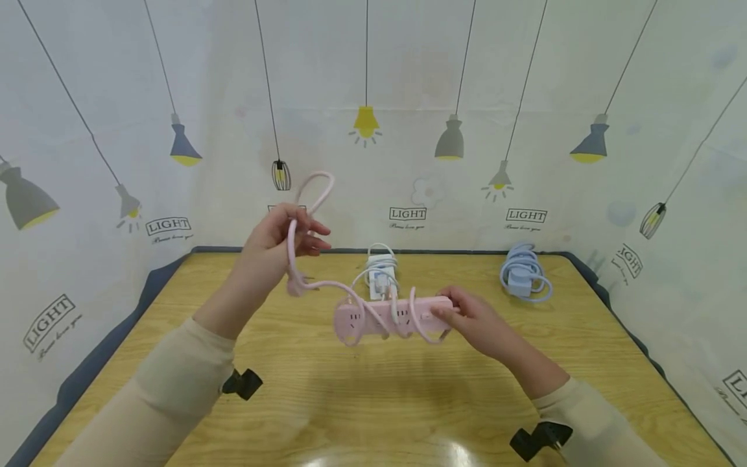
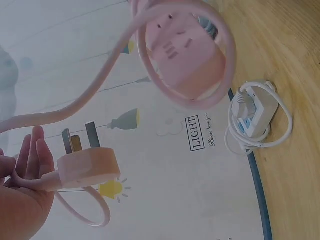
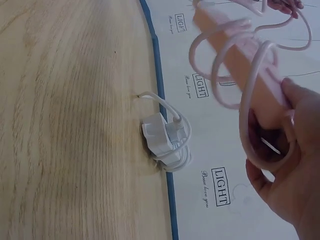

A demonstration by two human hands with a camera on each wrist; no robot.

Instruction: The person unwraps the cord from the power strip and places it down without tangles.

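Observation:
A pink power strip [image 1: 373, 318] is held above the table by my right hand [image 1: 475, 321], which grips its right end. The strip's pink cord [image 1: 332, 284] winds loosely round the body in several coils. From the strip's left end the cord runs up to my left hand [image 1: 277, 240], which pinches it with thumb and fingers and leaves a loop standing above. In the left wrist view the pink plug [image 2: 90, 167] hangs beside the left hand, its metal prongs showing. The right wrist view shows the right fingers [image 3: 262, 185] round the strip's end and cord.
A white power strip [image 1: 380, 275] with its white cord wrapped round it lies at the table's back middle. A bundled blue cord with a plug block [image 1: 521, 279] lies at the back right. Behind the wooden table [image 1: 350, 402] hangs a lamp-printed cloth [image 1: 327, 78].

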